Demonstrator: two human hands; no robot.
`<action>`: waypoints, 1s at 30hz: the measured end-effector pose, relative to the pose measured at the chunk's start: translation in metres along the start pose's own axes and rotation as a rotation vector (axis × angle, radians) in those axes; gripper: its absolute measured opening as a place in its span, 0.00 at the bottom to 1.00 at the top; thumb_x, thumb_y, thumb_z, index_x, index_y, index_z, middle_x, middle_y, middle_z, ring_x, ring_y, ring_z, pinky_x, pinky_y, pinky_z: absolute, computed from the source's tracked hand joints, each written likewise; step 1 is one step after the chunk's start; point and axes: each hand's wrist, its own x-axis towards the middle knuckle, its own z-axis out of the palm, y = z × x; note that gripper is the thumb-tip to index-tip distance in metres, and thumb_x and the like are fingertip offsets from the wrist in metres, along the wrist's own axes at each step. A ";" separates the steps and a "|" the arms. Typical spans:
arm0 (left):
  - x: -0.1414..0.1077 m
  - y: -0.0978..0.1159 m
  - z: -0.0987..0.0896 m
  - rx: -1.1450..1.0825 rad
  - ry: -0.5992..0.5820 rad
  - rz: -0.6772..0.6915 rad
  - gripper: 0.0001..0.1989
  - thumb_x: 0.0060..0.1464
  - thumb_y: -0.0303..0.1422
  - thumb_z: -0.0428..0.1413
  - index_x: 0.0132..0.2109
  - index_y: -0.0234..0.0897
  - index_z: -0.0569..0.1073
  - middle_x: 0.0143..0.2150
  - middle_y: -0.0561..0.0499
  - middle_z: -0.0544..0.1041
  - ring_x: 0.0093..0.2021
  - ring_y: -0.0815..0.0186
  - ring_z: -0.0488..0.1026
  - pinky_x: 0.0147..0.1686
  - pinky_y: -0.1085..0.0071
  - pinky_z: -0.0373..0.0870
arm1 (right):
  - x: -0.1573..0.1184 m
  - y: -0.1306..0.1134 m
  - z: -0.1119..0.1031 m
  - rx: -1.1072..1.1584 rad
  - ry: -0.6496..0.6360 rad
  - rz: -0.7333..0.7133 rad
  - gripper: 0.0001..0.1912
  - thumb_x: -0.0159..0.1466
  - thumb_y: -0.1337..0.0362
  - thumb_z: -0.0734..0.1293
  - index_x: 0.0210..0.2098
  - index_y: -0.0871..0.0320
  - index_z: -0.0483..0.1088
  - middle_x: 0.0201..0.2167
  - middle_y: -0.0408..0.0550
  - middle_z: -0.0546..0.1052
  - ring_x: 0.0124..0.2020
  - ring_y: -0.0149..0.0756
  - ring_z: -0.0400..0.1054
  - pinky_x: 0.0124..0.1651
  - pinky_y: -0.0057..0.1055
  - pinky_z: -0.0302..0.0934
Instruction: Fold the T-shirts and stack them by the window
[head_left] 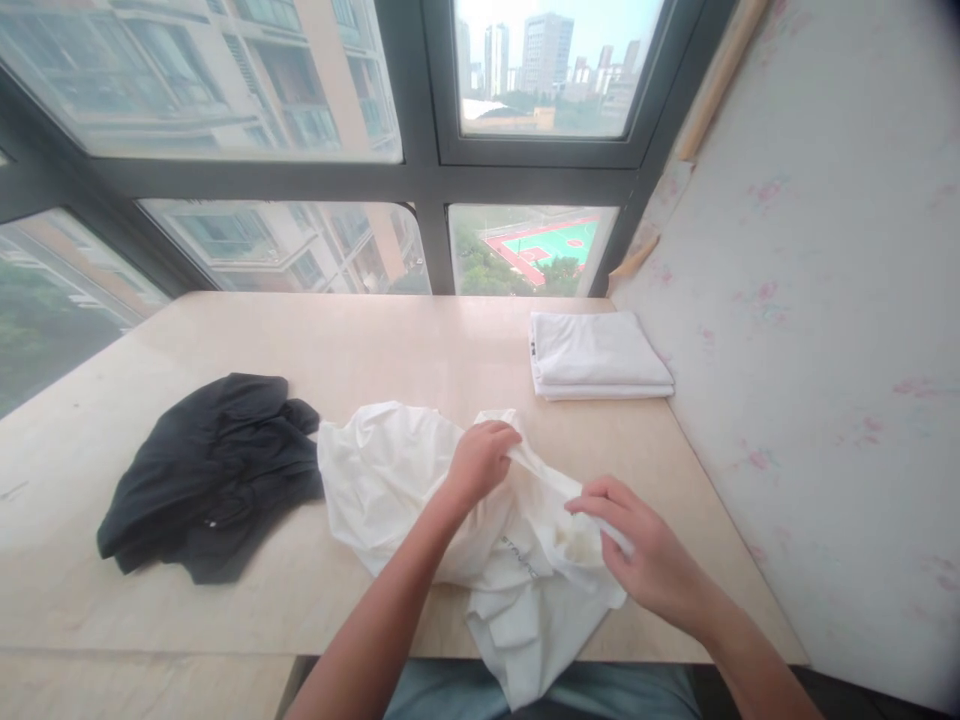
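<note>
A crumpled white garment [397, 460] with dark lettering lies across the near part of the pale surface, one part hanging over the front edge. My left hand [484, 460] is closed on its upper edge near the middle. At the garment's right end, my right hand [637, 545] pinches a fold of the same cloth between thumb and fingers. Between the two hands the edge is stretched, slanting down to the right.
To the left lies a crumpled black garment [217, 475], close against the white one. A folded white stack [600, 350] sits at the back right by the papered wall [825, 350]. Windows with grey frames [285, 180] border the back of the pale surface [360, 340].
</note>
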 end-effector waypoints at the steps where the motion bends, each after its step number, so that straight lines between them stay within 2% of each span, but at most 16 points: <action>1: -0.004 -0.003 -0.010 -0.009 0.037 -0.025 0.17 0.45 0.19 0.49 0.38 0.37 0.76 0.41 0.46 0.80 0.44 0.59 0.75 0.48 0.61 0.69 | -0.002 0.012 -0.001 -0.060 0.086 0.034 0.28 0.57 0.76 0.57 0.52 0.51 0.72 0.49 0.50 0.73 0.52 0.39 0.70 0.55 0.36 0.67; 3: -0.014 -0.008 -0.035 -0.025 0.095 -0.056 0.14 0.46 0.20 0.49 0.36 0.38 0.75 0.39 0.48 0.80 0.43 0.60 0.76 0.53 0.58 0.67 | -0.001 0.036 -0.006 -0.163 0.224 0.117 0.28 0.55 0.75 0.58 0.51 0.52 0.73 0.52 0.51 0.73 0.51 0.41 0.71 0.54 0.39 0.68; 5: -0.026 -0.010 -0.063 -0.065 0.111 -0.059 0.12 0.46 0.22 0.49 0.33 0.39 0.73 0.38 0.50 0.80 0.45 0.61 0.76 0.60 0.55 0.62 | 0.005 0.055 -0.013 -0.216 0.305 0.182 0.24 0.55 0.72 0.59 0.48 0.54 0.75 0.51 0.51 0.75 0.48 0.43 0.72 0.53 0.43 0.68; 8: -0.048 -0.014 -0.104 -0.214 -0.039 -0.097 0.07 0.49 0.28 0.51 0.32 0.40 0.74 0.37 0.51 0.80 0.50 0.58 0.76 0.65 0.53 0.54 | 0.021 0.063 -0.025 -0.164 0.308 0.226 0.20 0.57 0.68 0.61 0.46 0.54 0.76 0.48 0.50 0.78 0.50 0.45 0.72 0.56 0.45 0.66; 10: -0.064 -0.017 -0.125 -0.314 -0.154 -0.201 0.07 0.51 0.36 0.55 0.34 0.40 0.77 0.39 0.48 0.80 0.52 0.54 0.74 0.62 0.54 0.60 | 0.033 0.056 -0.032 -0.057 0.222 0.243 0.19 0.59 0.66 0.61 0.47 0.53 0.76 0.49 0.49 0.78 0.52 0.44 0.72 0.57 0.43 0.65; 11: -0.071 -0.019 -0.132 -0.357 -0.184 -0.268 0.09 0.51 0.39 0.56 0.34 0.40 0.77 0.38 0.47 0.80 0.50 0.54 0.75 0.57 0.57 0.66 | 0.039 0.050 -0.034 0.007 0.167 0.252 0.18 0.60 0.65 0.61 0.47 0.53 0.76 0.49 0.48 0.78 0.52 0.43 0.72 0.56 0.42 0.65; 13: -0.082 -0.020 -0.143 -0.463 -0.199 -0.398 0.15 0.53 0.46 0.56 0.31 0.38 0.74 0.32 0.48 0.77 0.38 0.59 0.74 0.40 0.67 0.72 | 0.050 0.038 -0.036 0.129 0.066 0.262 0.16 0.63 0.62 0.61 0.44 0.54 0.77 0.46 0.47 0.79 0.49 0.42 0.72 0.53 0.38 0.66; 15: -0.088 -0.020 -0.148 -0.577 -0.189 -0.483 0.20 0.56 0.49 0.54 0.26 0.37 0.68 0.24 0.53 0.68 0.26 0.68 0.65 0.26 0.75 0.63 | 0.060 0.028 -0.036 0.220 -0.004 0.273 0.14 0.65 0.59 0.61 0.38 0.56 0.77 0.40 0.46 0.80 0.44 0.40 0.73 0.46 0.33 0.66; 16: -0.090 -0.019 -0.151 -0.615 -0.176 -0.510 0.22 0.57 0.50 0.54 0.26 0.37 0.66 0.23 0.55 0.64 0.24 0.71 0.60 0.23 0.77 0.58 | 0.063 0.024 -0.037 0.258 -0.019 0.288 0.14 0.64 0.57 0.62 0.35 0.57 0.76 0.36 0.46 0.79 0.40 0.39 0.72 0.41 0.30 0.65; 19: -0.091 -0.017 -0.163 -0.607 -0.132 -0.522 0.21 0.55 0.49 0.57 0.26 0.36 0.64 0.23 0.57 0.61 0.24 0.73 0.56 0.22 0.79 0.52 | 0.071 0.018 -0.043 0.372 -0.031 0.359 0.11 0.61 0.57 0.67 0.31 0.59 0.73 0.27 0.43 0.75 0.30 0.33 0.69 0.30 0.25 0.59; 21: -0.090 -0.018 -0.176 -0.546 -0.151 -0.491 0.19 0.50 0.46 0.61 0.25 0.36 0.66 0.23 0.56 0.62 0.25 0.72 0.57 0.23 0.79 0.53 | 0.074 0.017 -0.052 0.447 -0.140 0.374 0.11 0.59 0.56 0.70 0.34 0.59 0.74 0.28 0.42 0.75 0.29 0.32 0.68 0.29 0.23 0.57; 24: -0.089 -0.019 -0.200 -0.452 -0.275 -0.465 0.13 0.47 0.42 0.63 0.29 0.37 0.74 0.27 0.53 0.70 0.28 0.68 0.65 0.27 0.77 0.61 | 0.077 0.016 -0.069 0.430 -0.419 0.297 0.15 0.56 0.55 0.73 0.38 0.58 0.75 0.31 0.43 0.77 0.32 0.34 0.69 0.29 0.23 0.58; 26: -0.090 -0.020 -0.214 -0.393 -0.387 -0.477 0.11 0.48 0.41 0.62 0.34 0.38 0.78 0.31 0.50 0.75 0.32 0.63 0.70 0.30 0.75 0.66 | 0.080 0.016 -0.077 0.309 -0.493 0.220 0.13 0.56 0.56 0.72 0.36 0.58 0.77 0.31 0.44 0.77 0.31 0.34 0.69 0.28 0.24 0.58; 28: -0.092 -0.021 -0.226 -0.323 -0.425 -0.493 0.12 0.50 0.41 0.61 0.37 0.39 0.80 0.34 0.47 0.78 0.35 0.60 0.73 0.33 0.72 0.69 | 0.084 0.017 -0.080 0.153 -0.424 0.154 0.09 0.59 0.58 0.68 0.33 0.58 0.77 0.30 0.44 0.77 0.30 0.33 0.68 0.29 0.25 0.58; 30: -0.094 -0.021 -0.234 -0.244 -0.355 -0.492 0.13 0.51 0.43 0.60 0.38 0.39 0.81 0.36 0.47 0.80 0.37 0.59 0.74 0.35 0.71 0.70 | 0.087 0.019 -0.079 0.008 -0.226 0.115 0.10 0.62 0.62 0.64 0.32 0.57 0.77 0.30 0.45 0.77 0.32 0.34 0.68 0.32 0.27 0.59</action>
